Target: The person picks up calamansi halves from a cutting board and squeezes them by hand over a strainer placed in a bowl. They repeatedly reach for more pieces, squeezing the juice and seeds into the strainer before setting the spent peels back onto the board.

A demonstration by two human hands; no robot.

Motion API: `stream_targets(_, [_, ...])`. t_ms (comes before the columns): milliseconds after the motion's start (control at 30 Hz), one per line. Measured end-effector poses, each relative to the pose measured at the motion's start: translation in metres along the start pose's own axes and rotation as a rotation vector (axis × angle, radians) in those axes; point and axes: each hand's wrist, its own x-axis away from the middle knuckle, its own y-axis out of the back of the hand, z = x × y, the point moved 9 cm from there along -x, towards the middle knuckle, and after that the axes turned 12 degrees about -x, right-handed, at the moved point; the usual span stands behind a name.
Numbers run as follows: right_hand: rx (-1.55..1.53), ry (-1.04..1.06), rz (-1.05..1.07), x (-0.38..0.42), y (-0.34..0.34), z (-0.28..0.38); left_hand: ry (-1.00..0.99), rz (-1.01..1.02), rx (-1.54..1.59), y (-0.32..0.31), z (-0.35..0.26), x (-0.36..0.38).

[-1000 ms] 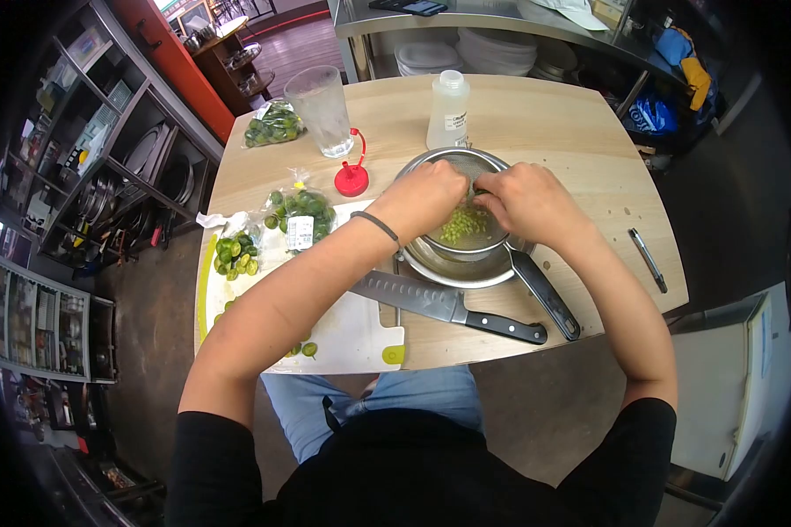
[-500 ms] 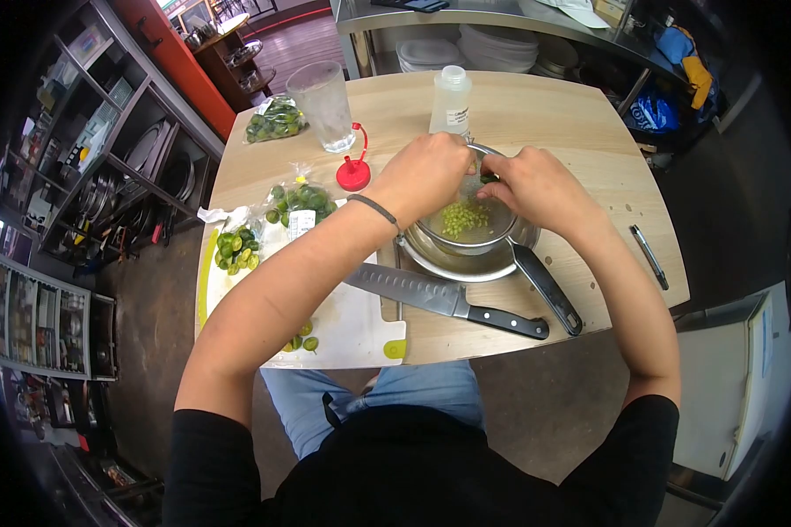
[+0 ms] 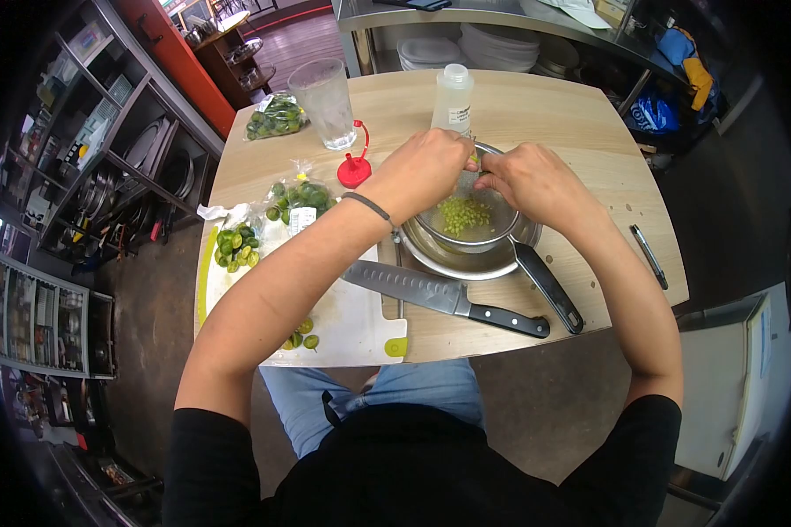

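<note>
Over the mesh strainer (image 3: pixel 448 238), my left hand (image 3: pixel 435 167) is closed in a pinch, with a bit of a small green lime (image 3: pixel 474 162) showing at its fingertips. My right hand (image 3: pixel 532 180) meets it there, thumb and fingers pinched together on the lime, mostly hidden by the fingers. Below them, pale green seeds and pulp (image 3: pixel 464 215) lie in the mesh. The strainer rests in a metal bowl (image 3: pixel 483 270), its black handle (image 3: pixel 547 285) pointing toward me. A large knife (image 3: pixel 448 299) lies in front of the bowl, its blade partly over the white cutting board (image 3: pixel 356 338).
Cut limes (image 3: pixel 235 248) and a bag of limes (image 3: pixel 299 200) are on the left, with another bag (image 3: pixel 275 119) behind. A plastic pitcher (image 3: pixel 323 101), red cap (image 3: pixel 354 171) and squeeze bottle (image 3: pixel 452 101) stand toward the back. A pen (image 3: pixel 649 256) lies at right.
Both hands stay over the strainer with small finger movements. The dark green piece by my right thumb is now less visible, and a lighter green bit shows at my left fingertips.
</note>
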Motion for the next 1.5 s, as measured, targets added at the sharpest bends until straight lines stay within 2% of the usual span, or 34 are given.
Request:
stream_targets(233, [0.011,0.039,-0.081,-0.002,0.008,0.008,0.007,0.004,0.007,0.001,-0.001,0.001])
stream_targets(533, [-0.009,-0.016,-0.048,0.002,0.009,0.002,0.059,0.002,0.057,0.004,0.004,-0.001])
stream_targets(700, [-0.014,0.020,-0.050,0.000,0.009,0.007,-0.023,0.043,0.005,-0.003,-0.002,0.000])
stream_targets(867, [-0.037,0.026,-0.077,-0.002,0.010,0.007,-0.011,0.022,-0.031,0.004,-0.006,-0.002])
stream_targets(933, [0.010,-0.034,-0.037,-0.002,0.007,0.001,-0.014,0.007,-0.030,0.005,-0.007,-0.003])
stream_targets(1233, [0.011,0.015,-0.098,-0.001,0.014,0.005,0.036,-0.011,-0.011,0.011,-0.005,-0.006])
stream_targets(1433, [-0.071,0.021,-0.190,0.002,0.027,0.007,0.062,-0.055,0.002,0.023,-0.004,-0.010])
stream_targets(1500, [-0.104,-0.002,-0.227,0.002,0.037,0.008,0.067,-0.189,0.005,0.040,-0.004,-0.012])
